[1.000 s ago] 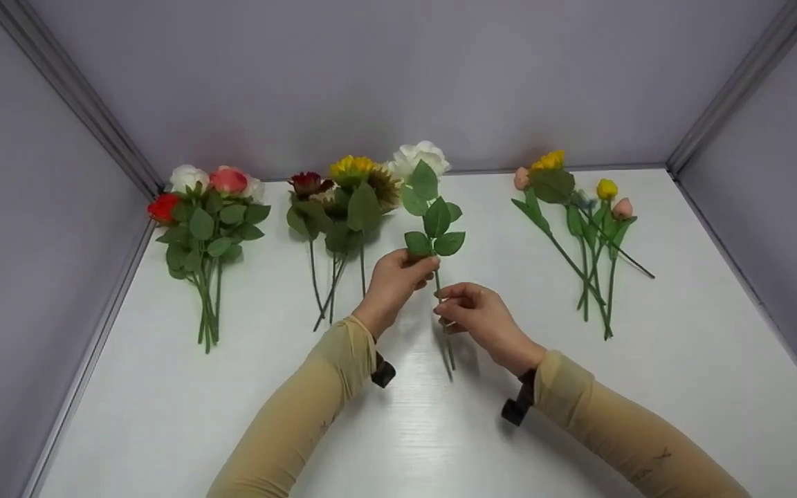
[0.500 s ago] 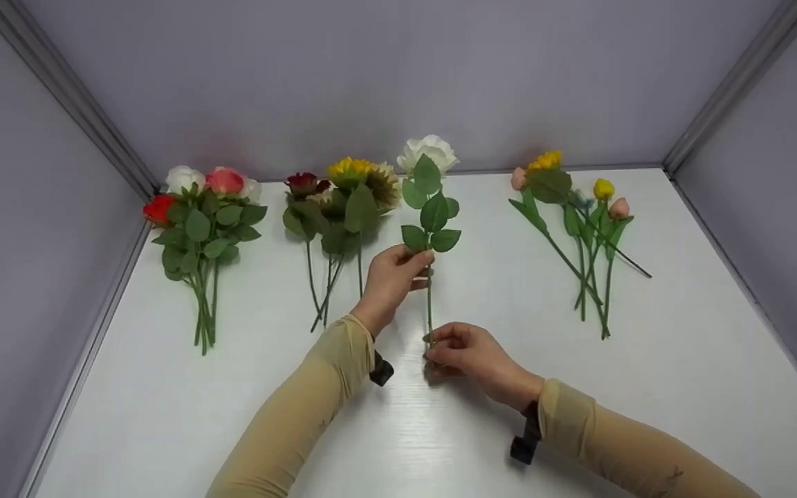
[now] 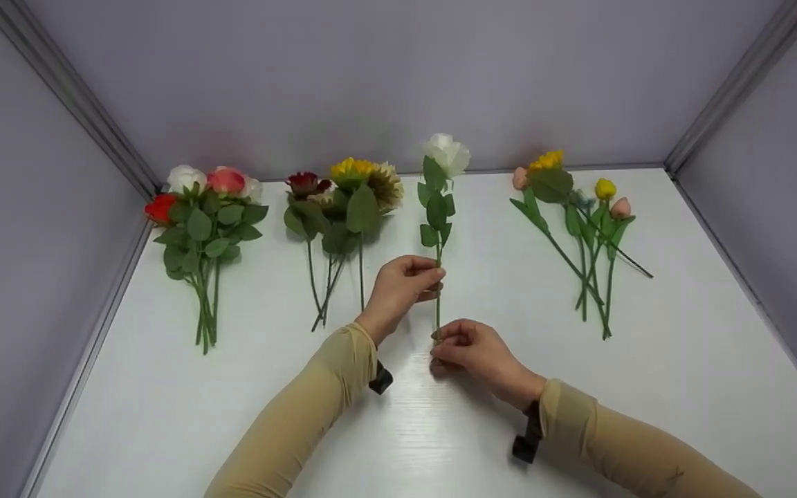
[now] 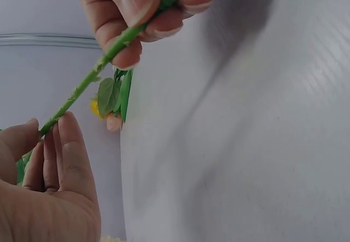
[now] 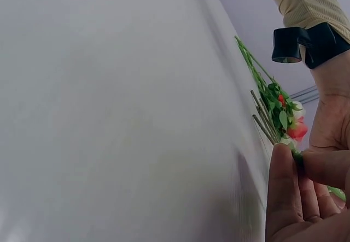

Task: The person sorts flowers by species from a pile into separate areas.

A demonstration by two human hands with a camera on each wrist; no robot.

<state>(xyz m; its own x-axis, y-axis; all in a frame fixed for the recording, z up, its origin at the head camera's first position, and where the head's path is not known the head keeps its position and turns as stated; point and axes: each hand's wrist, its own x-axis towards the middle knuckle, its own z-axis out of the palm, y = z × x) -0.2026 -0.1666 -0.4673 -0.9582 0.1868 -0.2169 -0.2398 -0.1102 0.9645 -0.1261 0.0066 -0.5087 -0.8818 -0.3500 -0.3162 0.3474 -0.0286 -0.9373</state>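
Observation:
A white rose (image 3: 447, 153) with green leaves on a long stem stands between my hands in the middle of the head view, its bloom toward the back wall. My left hand (image 3: 404, 285) pinches the stem just below the lowest leaves. Lower down, my right hand (image 3: 476, 356) pinches the stem near its bottom end between thumb and fingers. The left wrist view shows the bare green stem (image 4: 85, 84) running slantwise from the left fingers up to the right ones. In the right wrist view, the stem's tip pokes out between thumb and forefinger.
On the white table (image 3: 398, 443), a bunch of red, pink and white roses (image 3: 205, 221) lies at the left. Dark red and yellow flowers with brown stems (image 3: 343, 207) lie left of centre. Tulips and a sunflower (image 3: 585, 228) lie at the right. A grey wall (image 3: 398, 76) closes the back.
My right hand has slid down the stem toward its end. The rose has turned, so its leaves now show edge-on, and its bloom has shifted a little right.

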